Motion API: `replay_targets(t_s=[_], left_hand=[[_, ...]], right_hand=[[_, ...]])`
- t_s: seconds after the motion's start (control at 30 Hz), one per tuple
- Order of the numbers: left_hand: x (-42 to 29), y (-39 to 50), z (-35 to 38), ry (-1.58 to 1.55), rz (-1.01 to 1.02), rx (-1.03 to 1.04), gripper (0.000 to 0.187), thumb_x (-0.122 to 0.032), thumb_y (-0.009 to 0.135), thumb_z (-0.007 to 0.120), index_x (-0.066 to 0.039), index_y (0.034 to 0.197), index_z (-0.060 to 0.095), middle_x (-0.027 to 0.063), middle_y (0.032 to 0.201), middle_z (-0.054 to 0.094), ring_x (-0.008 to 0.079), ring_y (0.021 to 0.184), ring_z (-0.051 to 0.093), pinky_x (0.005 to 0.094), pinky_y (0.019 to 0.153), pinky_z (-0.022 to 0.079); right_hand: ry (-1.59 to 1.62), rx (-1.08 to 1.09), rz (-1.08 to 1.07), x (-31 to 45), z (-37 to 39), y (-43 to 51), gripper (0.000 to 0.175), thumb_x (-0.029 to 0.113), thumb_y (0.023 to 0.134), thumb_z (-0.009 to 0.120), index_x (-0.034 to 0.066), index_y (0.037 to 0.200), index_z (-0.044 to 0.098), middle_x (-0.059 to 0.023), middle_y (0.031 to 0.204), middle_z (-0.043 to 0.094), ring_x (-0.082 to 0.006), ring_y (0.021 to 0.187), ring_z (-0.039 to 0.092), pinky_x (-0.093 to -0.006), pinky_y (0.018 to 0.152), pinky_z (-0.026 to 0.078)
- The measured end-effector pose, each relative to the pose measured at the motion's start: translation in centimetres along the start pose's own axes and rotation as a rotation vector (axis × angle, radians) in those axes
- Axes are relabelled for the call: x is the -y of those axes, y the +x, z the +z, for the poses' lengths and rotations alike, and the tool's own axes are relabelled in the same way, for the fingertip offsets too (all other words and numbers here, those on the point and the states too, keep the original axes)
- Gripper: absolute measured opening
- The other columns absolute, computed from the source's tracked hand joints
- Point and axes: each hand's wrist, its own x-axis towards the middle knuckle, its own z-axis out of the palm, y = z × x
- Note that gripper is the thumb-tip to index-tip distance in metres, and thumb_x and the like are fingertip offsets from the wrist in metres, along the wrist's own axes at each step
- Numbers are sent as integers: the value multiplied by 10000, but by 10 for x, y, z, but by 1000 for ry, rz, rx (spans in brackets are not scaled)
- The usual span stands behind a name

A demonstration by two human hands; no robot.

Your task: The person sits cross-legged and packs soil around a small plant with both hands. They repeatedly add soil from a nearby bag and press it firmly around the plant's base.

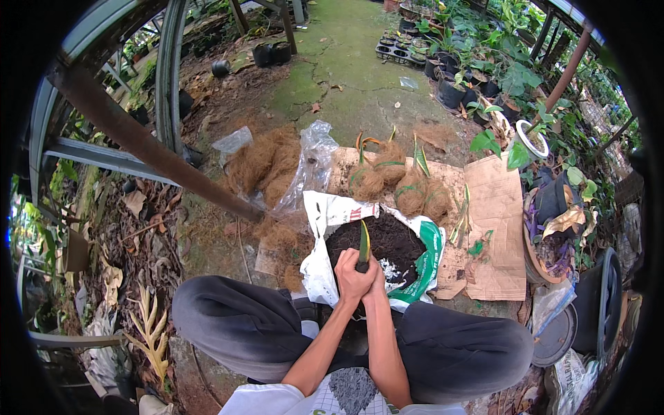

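Over an open white and green plastic sack [317,270], my left hand [348,272] and my right hand [377,284] are pressed together around the base of a snake plant cutting [364,239]. Its yellow-edged green leaf points up and away from me. A dark clump of soil [361,266] shows between the fingers; the rest of it is hidden in my palms. Dark potting soil [397,233] fills the sack below, with a patch of white bits [391,273] on its near right side. The sack stands between my bent knees.
Fibre-wrapped balls [412,193] with snake plant leaves sit on flattened cardboard [495,223]. Cut leaf pieces [460,218] and green twine [476,248] lie there too. Loose brown fibre [270,163] and clear plastic [311,161] are at left, beside a slanting rusty pole [155,145]. Potted plants [451,91] line the right.
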Motion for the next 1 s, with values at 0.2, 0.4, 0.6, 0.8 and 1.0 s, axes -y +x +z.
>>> replay_targets(t_s=[0.2, 0.4, 0.6, 0.8, 1.0], left_hand=[[11, -5, 3, -104, -121, -15, 208, -127, 747, 762, 4, 891, 690, 152, 850, 623, 313, 834, 634, 381, 772, 510], [37, -6, 6, -344, -317, 94, 290, -185, 832, 773, 9, 1017, 660, 102, 1011, 687, 203, 960, 653, 337, 887, 501], [46, -1, 2, -911, -803, -124, 229, -201, 935, 687, -32, 1022, 560, 122, 913, 694, 185, 803, 684, 291, 755, 568], [59, 5, -6, -1177, -1028, -157, 438, -466, 979, 492, -54, 1100, 575, 139, 972, 696, 261, 901, 684, 395, 845, 554], [69, 3, -5, -1326, -947, -93, 473, -385, 957, 429, -31, 1240, 562, 155, 1209, 654, 287, 1099, 638, 426, 1011, 473]], right_hand=[[50, -41, 11, -13, -4, 11, 530, 540, 1010, 424, 69, 1141, 630, -86, 1096, 666, -234, 1016, 645, -399, 923, 520], [-26, 64, -45, 8, 8, -11, 539, 559, 1032, 335, 200, 1386, 525, -30, 1366, 543, -211, 1262, 514, -407, 1078, 411], [-641, -150, -136, 14, -9, 5, 678, 598, 967, 473, 198, 1508, 393, -109, 1598, 271, -353, 1462, 263, -445, 1171, 255], [-1853, -395, -213, -29, -64, 7, 862, 534, 829, 680, 249, 1549, 301, -271, 1612, 88, -494, 1477, 82, -629, 1159, 172], [-2121, -99, -270, -66, -82, 2, 783, 367, 802, 727, 209, 1495, 399, -226, 1597, 198, -486, 1442, 222, -606, 1126, 295]])
